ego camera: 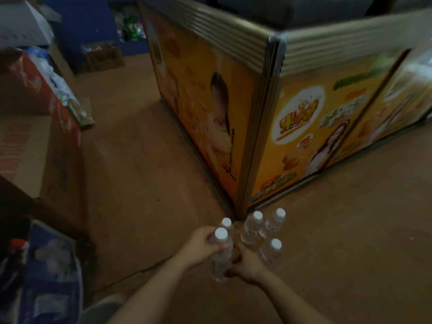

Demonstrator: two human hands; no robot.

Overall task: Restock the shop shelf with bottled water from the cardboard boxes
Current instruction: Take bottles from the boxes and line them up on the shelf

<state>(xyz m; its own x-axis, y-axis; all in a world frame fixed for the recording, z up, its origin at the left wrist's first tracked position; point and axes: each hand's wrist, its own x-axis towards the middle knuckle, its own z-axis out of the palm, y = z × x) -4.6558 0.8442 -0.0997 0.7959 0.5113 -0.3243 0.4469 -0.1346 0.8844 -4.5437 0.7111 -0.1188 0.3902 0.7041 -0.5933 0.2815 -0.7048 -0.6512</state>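
where hands overlap, bottle base hidden

The 5 bottles look like clear, glossy plastic with smooth white caps. The counter has glossy printed panels framed in ribbed, dull metal trim. The floor is matt, rough and brown. The boxes are matt cardboard.

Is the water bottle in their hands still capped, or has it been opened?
Capped. The held bottle has its white cap on top, while the left hand and right hand grip its body.
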